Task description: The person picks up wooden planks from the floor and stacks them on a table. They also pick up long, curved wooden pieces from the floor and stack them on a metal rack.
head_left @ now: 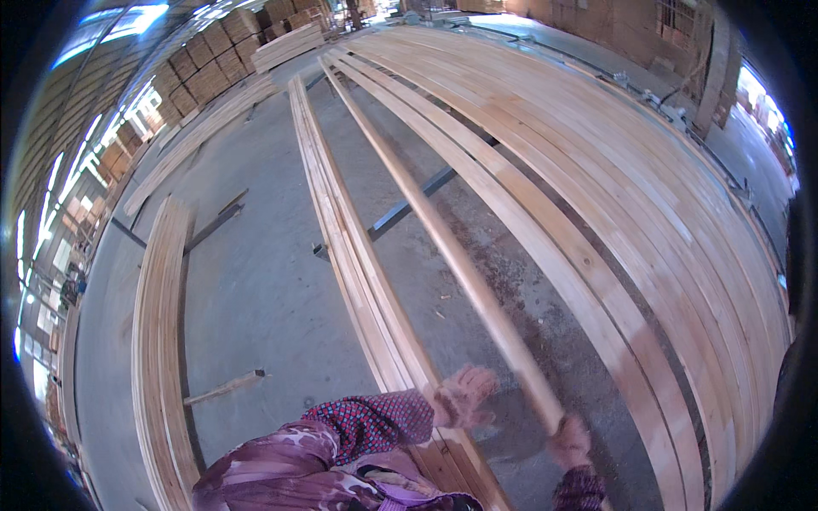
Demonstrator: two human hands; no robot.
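A long, narrow wooden board (443, 234) runs from near me far up the hall, apart from the others. Near its close end my right hand (569, 441) is wrapped round it. My left hand (466, 398) is a little blurred; its fingers are spread and hold nothing. It is just over the right edge of a narrow stack of long boards (354, 272), and I cannot tell whether it touches them. A patterned sleeve covers my left forearm.
Long boards (630, 230) lie side by side on the right. A metal crossbar (413, 202) runs under the held board. Another board stack (162, 341) stands left, beside a short wooden bar (226, 386). Bundled lumber (209, 64) is piled at the back.
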